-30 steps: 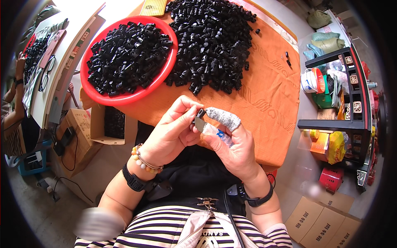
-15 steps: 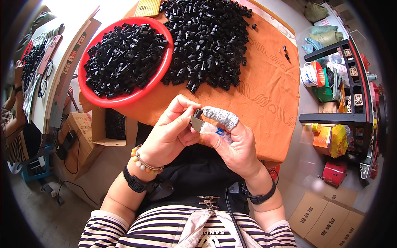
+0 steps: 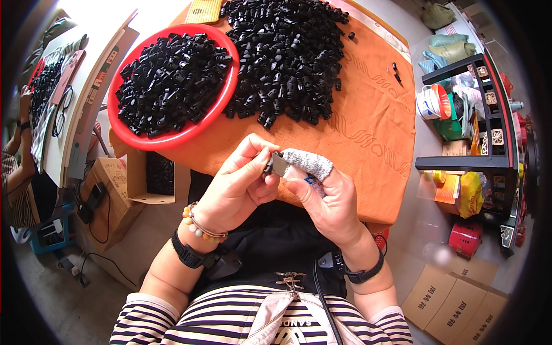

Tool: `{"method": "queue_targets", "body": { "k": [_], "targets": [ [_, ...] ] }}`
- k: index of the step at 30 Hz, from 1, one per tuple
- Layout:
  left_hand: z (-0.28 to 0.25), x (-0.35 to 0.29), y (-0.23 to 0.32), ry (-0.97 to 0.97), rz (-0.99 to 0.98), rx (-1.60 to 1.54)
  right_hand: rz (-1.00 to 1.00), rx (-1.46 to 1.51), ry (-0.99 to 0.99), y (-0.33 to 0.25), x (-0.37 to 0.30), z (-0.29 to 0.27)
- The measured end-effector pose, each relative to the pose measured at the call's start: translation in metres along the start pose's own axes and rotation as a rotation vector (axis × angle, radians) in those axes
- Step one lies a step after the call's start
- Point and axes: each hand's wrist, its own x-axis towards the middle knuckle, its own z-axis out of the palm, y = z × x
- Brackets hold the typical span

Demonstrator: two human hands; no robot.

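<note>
Low over the near edge of the orange-clothed table, my two hands meet. My left hand pinches a small black plastic part between thumb and fingers. Against that part rests a flat metal blade, gripped by my right hand. A grey knitted finger cover sits on my right index finger, and white-and-blue material shows below it; the blade's grip end is hidden. Ahead lie a red basin full of similar black parts and a large loose pile of them.
An open cardboard box with black parts stands below the table's left side. A few small pieces lie at the cloth's right. Shelving stands on the right, flattened cardboard on the floor. Another person's arm shows far left.
The blade has turned slightly and shifted up against the black part. Both hands stay nearly in place, with the right thumb a little lower.
</note>
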Motion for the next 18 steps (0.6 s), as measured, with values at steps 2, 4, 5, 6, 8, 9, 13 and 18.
{"method": "queue_targets", "body": {
  "k": [2, 4, 5, 6, 8, 9, 13, 18],
  "targets": [
    [0.0008, 0.0008, -0.0003, 0.002, -0.008, -0.003, -0.018, 0.003, 0.009, -0.0001, -0.0007, 0.0007],
    [-0.0005, 0.0013, -0.0015, -0.003, 0.002, -0.002, 0.056, 0.031, 0.016, -0.0016, -0.0040, 0.0028],
    [0.0006, 0.0011, -0.0011, -0.001, 0.003, -0.002, 0.056, 0.033, 0.014, -0.0010, -0.0049, 0.0049],
    [0.0029, 0.0016, -0.0007, 0.027, 0.012, 0.020, 0.057, 0.045, 0.035, 0.0004, -0.0059, 0.0071],
    [0.0066, 0.0021, -0.0003, 0.053, 0.019, 0.042, 0.058, 0.057, 0.058, 0.0014, -0.0064, 0.0074],
    [0.0080, 0.0015, 0.0000, 0.071, 0.020, 0.050, 0.048, 0.023, 0.046, 0.0019, -0.0058, 0.0067],
    [0.0062, 0.0003, -0.0008, 0.079, 0.045, 0.091, 0.069, -0.005, 0.021, 0.0021, -0.0057, 0.0057],
    [0.0066, -0.0003, -0.0002, 0.069, 0.056, 0.120, 0.044, -0.036, 0.036, 0.0024, -0.0060, 0.0052]
  ]
}}
